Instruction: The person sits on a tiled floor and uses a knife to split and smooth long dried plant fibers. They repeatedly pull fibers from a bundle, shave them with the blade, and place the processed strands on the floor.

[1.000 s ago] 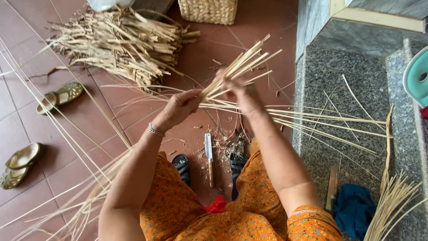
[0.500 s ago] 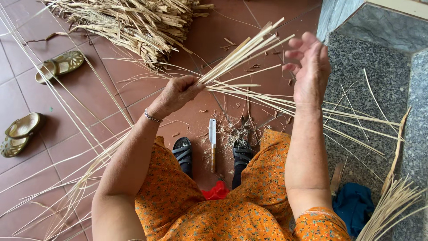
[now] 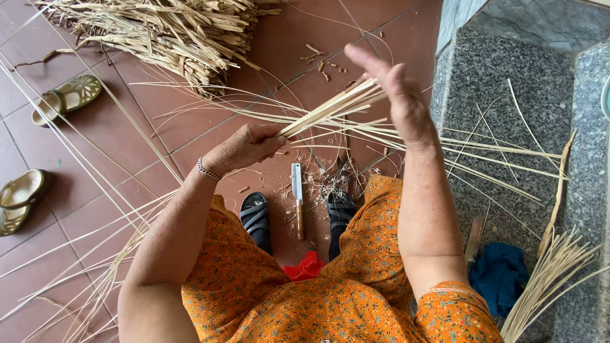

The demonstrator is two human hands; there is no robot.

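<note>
My left hand (image 3: 244, 147) is closed around one end of a bundle of thin pale bamboo strips (image 3: 330, 109) that fans out up and to the right. My right hand (image 3: 395, 98) is flat and open, fingers together, pressed against the far ends of those strips. More long strips (image 3: 495, 159) trail from the bundle rightward over the stone step. A knife with a wooden handle (image 3: 297, 200) lies on the red tile floor between my sandalled feet, among small shavings.
A big heap of split strips (image 3: 165, 32) lies at the top left. Two yellowish sandals (image 3: 67, 98) (image 3: 19, 198) sit at the left. A grey granite step (image 3: 508, 114) rises on the right, with a blue cloth (image 3: 499, 276) and another strip bundle (image 3: 553, 273).
My right hand let go of the strips, lifted open, then came down to lie flat against the tips of the bundle. The left hand kept its grip.
</note>
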